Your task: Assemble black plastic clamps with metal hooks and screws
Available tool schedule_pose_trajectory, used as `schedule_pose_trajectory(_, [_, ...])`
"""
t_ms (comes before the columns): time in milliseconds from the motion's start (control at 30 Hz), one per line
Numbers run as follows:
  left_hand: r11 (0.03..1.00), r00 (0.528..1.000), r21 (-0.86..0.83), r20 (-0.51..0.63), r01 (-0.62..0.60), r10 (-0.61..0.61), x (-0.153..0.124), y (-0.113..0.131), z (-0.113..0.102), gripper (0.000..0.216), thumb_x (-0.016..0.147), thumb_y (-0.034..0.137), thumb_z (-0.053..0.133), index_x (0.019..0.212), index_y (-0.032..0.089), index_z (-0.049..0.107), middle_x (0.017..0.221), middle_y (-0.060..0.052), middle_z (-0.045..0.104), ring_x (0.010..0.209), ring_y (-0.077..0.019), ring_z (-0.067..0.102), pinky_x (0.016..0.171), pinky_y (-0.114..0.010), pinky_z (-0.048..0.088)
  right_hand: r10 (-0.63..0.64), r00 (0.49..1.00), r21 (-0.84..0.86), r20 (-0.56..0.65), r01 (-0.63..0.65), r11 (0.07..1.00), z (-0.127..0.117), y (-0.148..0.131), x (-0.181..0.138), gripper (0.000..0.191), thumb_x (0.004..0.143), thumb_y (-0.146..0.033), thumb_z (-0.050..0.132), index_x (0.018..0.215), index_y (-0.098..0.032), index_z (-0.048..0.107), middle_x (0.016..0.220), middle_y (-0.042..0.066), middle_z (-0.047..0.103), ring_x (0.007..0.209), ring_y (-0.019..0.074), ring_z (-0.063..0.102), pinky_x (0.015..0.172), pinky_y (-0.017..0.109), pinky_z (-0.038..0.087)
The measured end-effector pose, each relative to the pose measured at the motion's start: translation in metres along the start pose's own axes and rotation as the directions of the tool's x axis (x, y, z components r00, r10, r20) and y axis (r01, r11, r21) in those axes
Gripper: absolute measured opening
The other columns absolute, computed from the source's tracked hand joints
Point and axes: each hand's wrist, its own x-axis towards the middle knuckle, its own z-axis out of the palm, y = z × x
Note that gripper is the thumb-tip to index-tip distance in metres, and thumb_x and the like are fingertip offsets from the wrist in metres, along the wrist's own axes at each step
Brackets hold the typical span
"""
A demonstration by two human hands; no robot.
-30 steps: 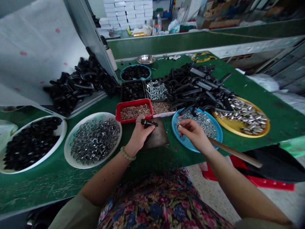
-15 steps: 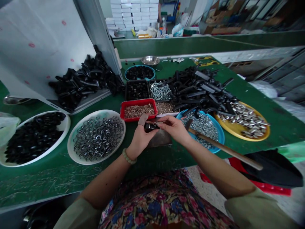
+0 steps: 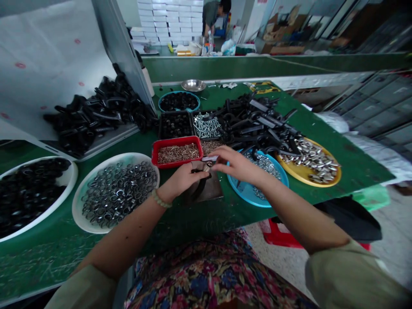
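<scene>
My left hand [image 3: 180, 179] is closed around a black curved handle-like part [image 3: 200, 187], which points down over a flat metal plate [image 3: 210, 192]. At the upper end of this part sits a small shiny metal ring [image 3: 208, 164]. The fingertips of my right hand [image 3: 233, 164] are pinched at the ring from the right; fine detail there is blurred. Just beyond the hands stands a red tray [image 3: 155, 155] of copper-coloured pins. Right of the plate, partly under my right forearm, is a blue tray [image 3: 247, 198] of small silvery pieces.
White trays hold metal rings [image 3: 120, 193] and black pieces [image 3: 32, 193] on the left. Black handles [image 3: 99, 113] heap in a metal bin; black tools [image 3: 257, 120] pile at right beside a yellow tray [image 3: 333, 180]. Silver screws [image 3: 207, 125] lie behind. A person [image 3: 212, 17] bends in the background.
The black part has turned from lying level between my hands to pointing down over the plate. My right hand is now raised higher. The wooden-handled tool over the blue tray is out of sight.
</scene>
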Motion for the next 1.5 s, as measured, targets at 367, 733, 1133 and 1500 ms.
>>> schedule_pose_trajectory(367, [0.771,0.965,0.628,-0.125,-0.102,0.23,-0.01,0.023,-0.01,0.017,0.08,0.036,0.067,0.075,0.021,0.062,0.078,-0.004,0.063,0.087,-0.0246,0.056,0.086,-0.037,0.04,0.366,0.922,-0.532,-0.124,-0.373,0.76,-0.026,0.108,-0.004,0.049,0.087,-0.008,0.038,0.134,-0.011,0.049,0.113,0.018,0.062,0.106,0.0287,0.057,0.09,0.04,0.045])
schedule_pose_trajectory(733, [0.91,0.978,0.409,-0.154,-0.067,0.141,-0.021,0.012,0.008,0.016,0.091,0.032,0.05,0.08,0.021,0.052,0.075,0.0,0.055,0.07,-0.0168,0.05,0.068,-0.029,0.038,0.602,0.784,0.84,-0.15,-0.22,0.496,0.029,-0.003,-0.034,0.033,0.092,-0.058,0.038,0.092,-0.026,0.045,0.065,-0.002,0.052,0.054,0.015,0.052,0.051,0.029,0.045])
schedule_pose_trajectory(1133, [0.9,0.986,0.429,-0.103,-0.078,0.134,-0.041,0.018,0.009,0.015,0.085,0.035,0.062,0.086,0.021,0.066,0.079,-0.004,0.066,0.075,-0.0214,0.059,0.078,-0.031,0.044,0.469,0.876,0.693,0.109,-0.405,0.597,0.032,-0.064,-0.022,0.044,0.091,-0.06,0.045,0.07,-0.022,0.046,0.058,-0.005,0.043,0.043,0.0091,0.044,0.035,0.021,0.034])
schedule_pose_trajectory(1500, [0.904,0.968,0.419,-0.18,-0.083,0.172,-0.038,0.021,0.021,0.019,0.091,0.033,0.054,0.098,0.02,0.066,0.09,-0.005,0.067,0.087,-0.0217,0.061,0.085,-0.031,0.044,0.535,0.818,0.691,-0.21,-0.263,0.673,0.06,-0.082,-0.016,0.042,0.095,-0.056,0.038,0.074,-0.022,0.048,0.07,-0.001,0.049,0.067,0.0137,0.047,0.063,0.026,0.041])
